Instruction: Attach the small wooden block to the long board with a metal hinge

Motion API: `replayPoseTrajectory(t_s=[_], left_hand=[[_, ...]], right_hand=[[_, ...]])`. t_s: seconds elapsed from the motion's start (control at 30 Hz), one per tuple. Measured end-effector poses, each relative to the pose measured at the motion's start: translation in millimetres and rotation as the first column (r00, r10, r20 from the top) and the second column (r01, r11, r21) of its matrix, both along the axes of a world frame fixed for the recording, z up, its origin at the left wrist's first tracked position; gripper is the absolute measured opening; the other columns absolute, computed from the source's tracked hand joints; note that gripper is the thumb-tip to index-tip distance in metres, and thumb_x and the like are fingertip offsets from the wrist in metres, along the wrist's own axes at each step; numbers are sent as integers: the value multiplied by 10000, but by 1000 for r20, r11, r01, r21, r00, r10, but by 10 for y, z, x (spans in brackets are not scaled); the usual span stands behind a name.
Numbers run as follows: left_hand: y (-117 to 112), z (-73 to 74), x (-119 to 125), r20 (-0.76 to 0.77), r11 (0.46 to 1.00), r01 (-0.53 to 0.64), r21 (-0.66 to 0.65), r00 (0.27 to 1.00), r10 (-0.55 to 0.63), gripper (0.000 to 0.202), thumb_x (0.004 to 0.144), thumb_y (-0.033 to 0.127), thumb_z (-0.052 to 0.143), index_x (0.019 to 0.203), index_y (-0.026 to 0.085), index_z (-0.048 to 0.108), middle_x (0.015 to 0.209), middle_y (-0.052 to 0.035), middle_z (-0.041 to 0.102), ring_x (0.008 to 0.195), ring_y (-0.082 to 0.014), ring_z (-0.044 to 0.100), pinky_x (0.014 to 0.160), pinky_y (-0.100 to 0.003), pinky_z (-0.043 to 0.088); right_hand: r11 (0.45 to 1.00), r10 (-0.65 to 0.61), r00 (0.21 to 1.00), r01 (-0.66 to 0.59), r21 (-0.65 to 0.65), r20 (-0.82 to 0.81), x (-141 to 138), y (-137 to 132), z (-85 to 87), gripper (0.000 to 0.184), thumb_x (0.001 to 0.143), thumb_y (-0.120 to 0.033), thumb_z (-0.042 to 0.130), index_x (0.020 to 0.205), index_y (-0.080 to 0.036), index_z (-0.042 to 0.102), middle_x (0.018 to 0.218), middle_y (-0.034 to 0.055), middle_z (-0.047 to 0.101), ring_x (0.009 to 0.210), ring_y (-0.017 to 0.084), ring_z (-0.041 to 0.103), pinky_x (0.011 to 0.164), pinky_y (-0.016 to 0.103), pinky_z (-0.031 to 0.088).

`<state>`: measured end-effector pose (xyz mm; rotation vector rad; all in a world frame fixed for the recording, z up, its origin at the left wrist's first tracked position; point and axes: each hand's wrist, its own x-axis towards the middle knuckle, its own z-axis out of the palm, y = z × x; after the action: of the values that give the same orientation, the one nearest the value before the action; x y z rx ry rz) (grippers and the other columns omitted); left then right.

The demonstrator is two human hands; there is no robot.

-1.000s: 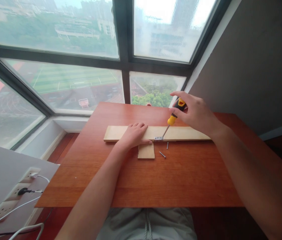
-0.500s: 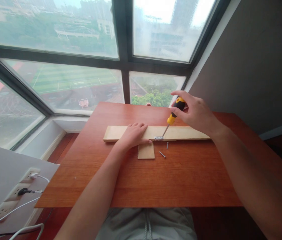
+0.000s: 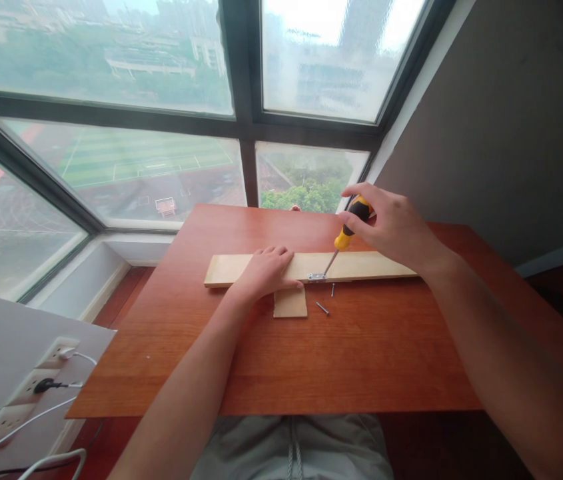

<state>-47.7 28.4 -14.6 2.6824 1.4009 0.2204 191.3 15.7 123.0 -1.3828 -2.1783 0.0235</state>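
Observation:
Pale and long, a wooden board lies across the brown table. My left hand holds it down, fingers reaching its far edge and thumb along the near edge. A small square wooden piece sits by that thumb, its far side partly covered. In my right hand is a yellow and black screwdriver, gripped by the handle and tilted. Its tip meets the right end of a small metal hinge or bracket at the board's near edge; the screw head there is too small to make out.
Two loose screws, one longer screw and one smaller screw, lie on the table in front of the board. Large windows rise behind the table. Plugged cables hang from wall sockets at the left.
The view has shifted very slightly. Both hands, the board and the screwdriver stay in nearly the same places, with the tip still at the metal piece.

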Motion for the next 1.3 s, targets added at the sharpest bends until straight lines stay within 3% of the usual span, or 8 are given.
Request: replayPoseTrajectory(t_s=[0.17,0.3,0.47,0.53,0.7,0.93,1.1,1.3], left_hand=[[4,-19,-3,8,1000,4,7,1000,-4,611,819,700,595,1179,207,573,1182,-123,614,1093,-309,578,882,-387,441],[6,-27,-5,29,1000,4,-13,1000,-4,619,813,687,613,1199,205,564,1194,-128,604,1112,-315,565,902,-400,436],[27,-87,-20,71,1000,11,-7,997,-11,640,803,697,616,1216,213,552,1201,-123,596,1130,-314,554,933,-406,423],[36,-110,-26,80,1000,11,-3,997,-10,649,799,702,616,1216,209,553,1197,-121,594,1128,-313,554,939,-405,420],[51,-126,-29,91,1000,11,-10,996,-10,667,782,706,632,1224,212,553,1197,-118,589,1118,-314,550,931,-406,419],[49,-119,-26,93,1000,11,-10,996,-10,660,779,708,632,1207,210,564,1186,-117,591,1113,-315,550,918,-403,423],[52,-112,-24,86,1000,8,-11,996,-7,666,780,710,630,1218,214,562,1200,-118,593,1120,-314,555,920,-406,423],[66,-103,-26,77,1000,-3,-12,997,3,684,749,714,660,1217,224,566,1209,-114,601,1128,-319,561,913,-406,427]], right_hand=[[990,121,987,-128,-55,-108,11,-17,24,420,800,-157,543,1211,-218,600,1149,68,688,1015,233,645,819,364,533],[987,118,989,-127,-97,-93,2,-15,27,467,831,-217,577,1297,-223,565,1070,57,694,853,202,660,772,356,544],[998,-52,993,46,50,108,-52,6,1,406,870,-440,615,1217,-230,636,1017,78,694,817,246,643,763,422,519],[999,-39,995,36,33,89,-65,10,1,409,874,-408,598,1238,-222,622,1059,86,694,842,246,645,774,418,520],[985,143,988,-147,-89,-50,-67,1,34,501,821,-207,570,1322,-213,556,1131,70,693,916,209,652,818,351,526],[995,-81,985,72,69,149,-83,33,-21,447,870,-435,600,1274,-244,602,1072,82,705,880,273,654,751,421,505],[998,61,998,-60,-31,22,-72,33,-1,504,819,-217,562,1324,-208,565,1132,68,696,906,224,650,779,367,524],[997,59,998,-58,-58,1,-67,25,5,515,819,-222,567,1333,-199,560,1078,67,700,813,201,641,781,368,531]])
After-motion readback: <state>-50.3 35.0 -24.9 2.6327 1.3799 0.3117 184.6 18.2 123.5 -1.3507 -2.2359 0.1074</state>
